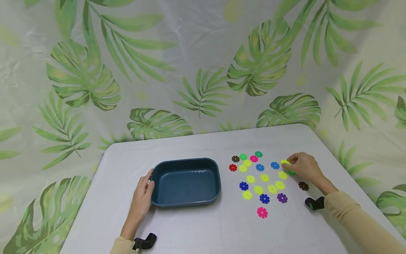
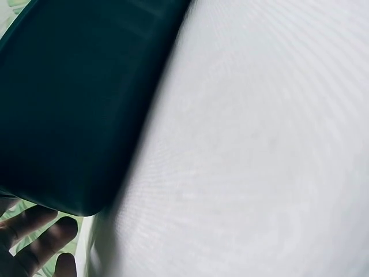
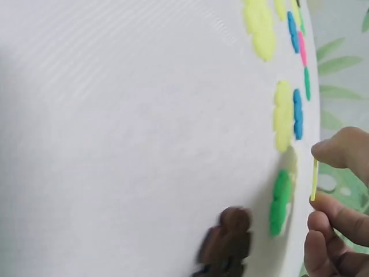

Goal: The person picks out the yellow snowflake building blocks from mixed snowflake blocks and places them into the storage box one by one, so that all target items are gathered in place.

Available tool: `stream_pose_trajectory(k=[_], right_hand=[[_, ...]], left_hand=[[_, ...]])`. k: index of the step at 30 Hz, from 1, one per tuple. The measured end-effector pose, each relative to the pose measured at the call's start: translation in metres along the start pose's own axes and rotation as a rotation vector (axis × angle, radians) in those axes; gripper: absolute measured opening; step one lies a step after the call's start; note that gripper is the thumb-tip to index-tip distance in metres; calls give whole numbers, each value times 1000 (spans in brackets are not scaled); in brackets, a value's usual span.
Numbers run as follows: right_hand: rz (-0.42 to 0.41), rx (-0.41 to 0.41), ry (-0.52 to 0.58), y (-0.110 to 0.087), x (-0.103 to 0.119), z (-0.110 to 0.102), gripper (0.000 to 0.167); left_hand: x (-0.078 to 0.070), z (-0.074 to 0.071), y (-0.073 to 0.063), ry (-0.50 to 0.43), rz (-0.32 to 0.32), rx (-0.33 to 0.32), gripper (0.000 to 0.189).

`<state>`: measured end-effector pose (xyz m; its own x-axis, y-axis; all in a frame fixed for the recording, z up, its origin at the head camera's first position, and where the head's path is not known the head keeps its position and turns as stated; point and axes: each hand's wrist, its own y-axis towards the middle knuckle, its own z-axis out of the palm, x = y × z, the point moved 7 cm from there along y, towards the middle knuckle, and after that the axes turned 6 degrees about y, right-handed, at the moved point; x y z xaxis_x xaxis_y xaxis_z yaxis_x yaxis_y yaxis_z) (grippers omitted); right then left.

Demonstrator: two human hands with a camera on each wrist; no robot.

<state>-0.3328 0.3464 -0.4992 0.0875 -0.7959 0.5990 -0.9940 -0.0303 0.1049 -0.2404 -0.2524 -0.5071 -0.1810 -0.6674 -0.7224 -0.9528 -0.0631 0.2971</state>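
Observation:
My right hand pinches a yellow notched plastic disc between thumb and fingertip, seen edge-on in the right wrist view. Just below it a green disc lies on the table, partly hidden by the hand in the head view. A brown disc is nearer the wrist. On the left, my left hand rests at the left end of a dark blue rectangular tub, thumb at the rim. In the left wrist view its fingers are spread beside the tub's outer wall.
Several flower-shaped discs in yellow, blue, pink, red, purple and green, such as a purple disc and a pink disc, lie scattered right of the tub. The white table ends at a leaf-print curtain.

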Motion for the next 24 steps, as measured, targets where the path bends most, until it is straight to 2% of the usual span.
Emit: stream_pose_trajectory(k=[5, 11, 18, 24], right_hand=[[-42, -13, 10, 8, 22, -2, 42], [-120, -25, 24, 21, 67, 1, 35], [-215, 17, 63, 34, 128, 22, 32], [-288, 46, 116, 40, 171, 43, 27]], left_hand=[[0, -1, -1, -4, 6, -3, 46], [-1, -2, -2, -14, 13, -10, 46], [1, 1, -1, -28, 2, -13, 46], [2, 2, 0, -30, -4, -17, 45]])
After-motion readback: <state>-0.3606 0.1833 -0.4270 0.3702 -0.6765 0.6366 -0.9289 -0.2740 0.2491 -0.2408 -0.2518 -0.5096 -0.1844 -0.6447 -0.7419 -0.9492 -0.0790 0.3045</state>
